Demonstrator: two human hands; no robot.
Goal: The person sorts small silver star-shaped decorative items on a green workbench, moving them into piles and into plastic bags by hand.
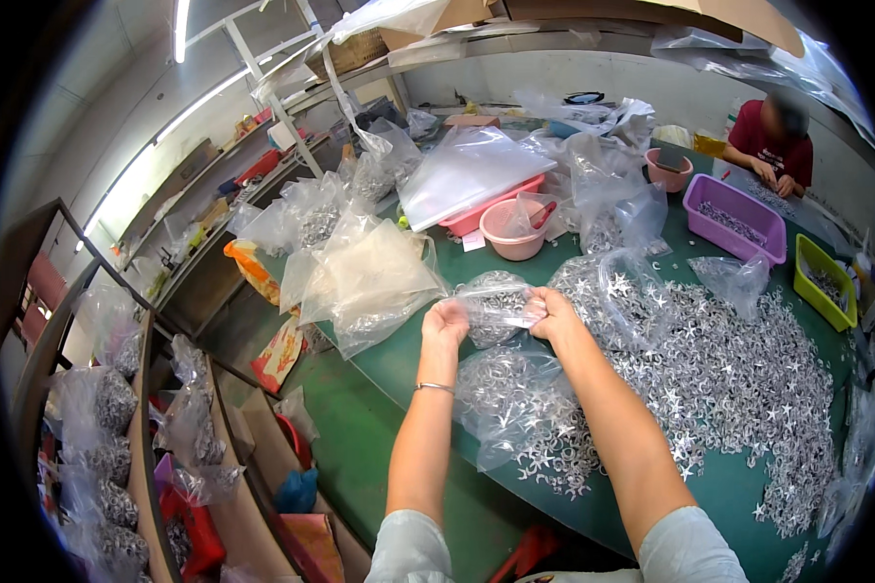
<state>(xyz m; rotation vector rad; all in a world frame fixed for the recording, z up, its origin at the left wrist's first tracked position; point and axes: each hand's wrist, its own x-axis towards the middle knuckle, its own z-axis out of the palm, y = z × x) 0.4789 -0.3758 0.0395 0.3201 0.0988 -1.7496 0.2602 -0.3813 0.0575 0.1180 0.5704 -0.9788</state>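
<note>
While my left hand (445, 323) pinches one end of the clear bag (493, 313) and my right hand (551, 313) grips the other, its film is drawn into a band between my fists. The bag is in front of me, near the edge of the green table (729, 515), with its grey filling bulging on both sides of that band. A second, open-looking bag (506, 384) lies just nearer to me, beside the loose pile (749, 369) of shiny star and crescent pieces.

I judge the film to be thin, limp and rather slippery, so it wants gathered folds in my fingers rather than a single layer. The filling looks like small metal pieces, so I expect the bag to be fairly heavy for its size, shifting and sagging as it tilts. Points on the stars could prick through if the plastic is pulled hard across them. The slack film at the two ends gives the safest hold; for lifting, I would put a palm underneath.

As for writing, I see pale lettering on the co-worker's red shirt (778, 151), too small to make out. A white slip (473, 240) lies by the pink basin (512, 233), and I cannot tell whether it is marked. No label shows on my bag.
</note>
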